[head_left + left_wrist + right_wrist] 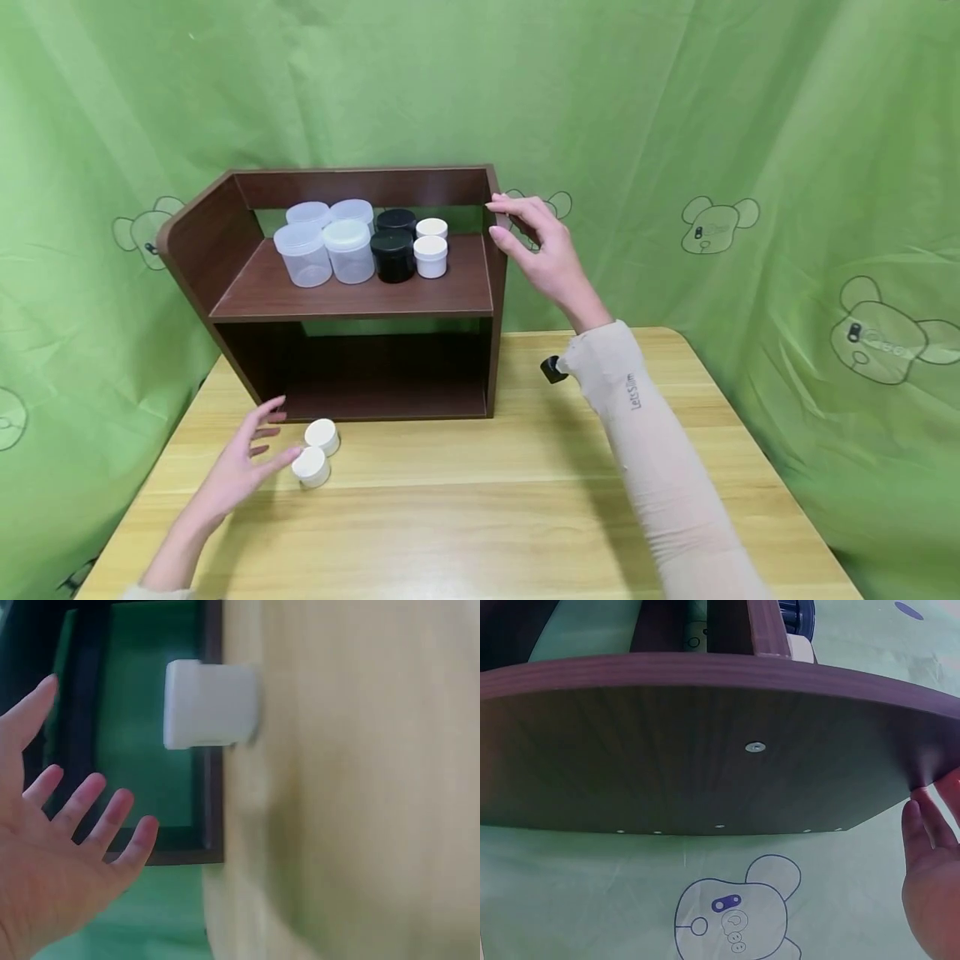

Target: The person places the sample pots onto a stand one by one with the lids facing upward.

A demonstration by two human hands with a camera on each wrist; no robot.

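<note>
left hand (243,467): fingers spread and loose, holding nothing, thumb tip right against the nearer of two small white jars (311,467) at about 7 o'clock from the shelf. The left wrist view shows the palm wide open too.
white jars: the second one (322,435) sits just behind the first, both on the table just in front of the shelf's bottom-left corner.
shelf unit (352,292): dark brown, two levels; top level has clear tubs (302,254), black jars (392,254) and two more small white ones (431,256).
right hand (540,250): at 3 o'clock of the shelf, fingertips resting on the top of its right side panel, nothing clamped.
tip: I'd say keep that right hand bracing the shelf, then close on the near jar by its sides so it doesn't nudge its neighbour.
table (525,517): light wood grain.
room: green cloth with cartoon bear prints (718,223) all round.
</note>
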